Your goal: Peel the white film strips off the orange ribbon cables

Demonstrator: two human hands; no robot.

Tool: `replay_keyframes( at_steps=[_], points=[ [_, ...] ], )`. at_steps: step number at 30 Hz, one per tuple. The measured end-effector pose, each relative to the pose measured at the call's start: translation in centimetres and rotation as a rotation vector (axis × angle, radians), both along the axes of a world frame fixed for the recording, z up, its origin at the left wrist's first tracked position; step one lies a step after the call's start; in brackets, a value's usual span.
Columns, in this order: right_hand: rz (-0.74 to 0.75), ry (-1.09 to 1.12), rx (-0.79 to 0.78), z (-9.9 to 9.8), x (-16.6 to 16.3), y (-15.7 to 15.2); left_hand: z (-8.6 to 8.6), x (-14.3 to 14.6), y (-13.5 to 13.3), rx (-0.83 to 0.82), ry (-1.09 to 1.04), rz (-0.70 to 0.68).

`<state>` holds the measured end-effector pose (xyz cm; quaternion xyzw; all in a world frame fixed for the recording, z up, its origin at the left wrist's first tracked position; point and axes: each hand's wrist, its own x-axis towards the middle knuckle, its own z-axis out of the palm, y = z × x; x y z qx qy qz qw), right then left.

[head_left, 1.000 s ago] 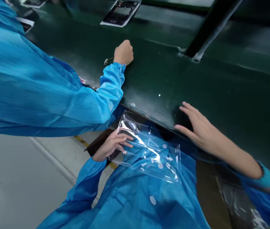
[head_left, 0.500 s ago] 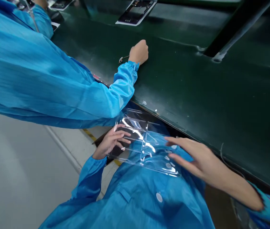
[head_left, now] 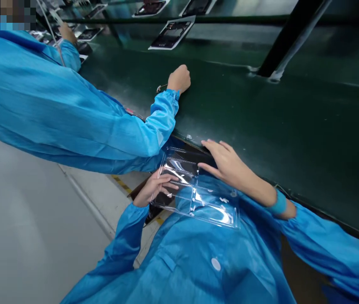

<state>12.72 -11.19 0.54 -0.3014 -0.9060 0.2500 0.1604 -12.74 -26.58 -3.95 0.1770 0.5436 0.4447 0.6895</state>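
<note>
A clear plastic tray [head_left: 205, 202] with several shallow compartments and small white bits in it lies across my lap, against my blue coat. My left hand [head_left: 156, 190] grips the tray's left edge, fingers curled over it. My right hand [head_left: 227, 164] rests on the tray's far edge, just under the rim of the dark green belt [head_left: 262, 122], its fingers stretched out and apart.
A co-worker in a blue coat leans in from the left, a closed fist [head_left: 179, 79] resting on the belt beside a small metal part [head_left: 160, 88]. Black-and-white device frames [head_left: 170, 34] lie farther up the belt. A dark post [head_left: 289, 36] stands at the right.
My right hand has come off the belt and swung left onto the tray's far edge. The tray has tipped a little flatter. The co-worker's fist has stayed put.
</note>
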Motion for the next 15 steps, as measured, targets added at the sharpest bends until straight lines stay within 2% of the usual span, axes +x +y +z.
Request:
replay_keyframes(
  at_steps=[2,4,7,9,11,12,13,15],
  points=[
    [0.021,0.072,-0.176,0.5,1.1,-0.2,0.1,-0.1,-0.1,-0.006,0.002,0.019],
    [-0.048,0.121,-0.269,1.1,2.9,-0.9,0.3,-0.3,-0.4,-0.009,-0.003,0.033],
    [-0.207,0.112,-0.221,1.2,5.8,-3.1,0.7,-0.7,-1.0,-0.009,-0.022,0.030],
    [-0.300,0.059,-0.143,0.5,7.6,-5.5,0.8,-0.9,-1.8,-0.010,-0.039,0.012],
    [-0.460,-0.001,-0.164,-0.8,9.1,-8.3,0.8,-1.0,-2.9,-0.001,-0.064,-0.013],
    [-0.543,-0.005,-0.273,-1.6,9.7,-9.6,0.8,-1.0,-3.5,0.015,-0.080,-0.023],
    [-0.575,0.029,-0.450,-2.3,10.3,-10.8,0.8,-0.9,-4.0,0.035,-0.094,-0.029],
    [-0.566,0.161,-0.758,-3.3,11.0,-12.8,1.0,-0.5,-4.6,0.089,-0.117,-0.032]
  ],
)
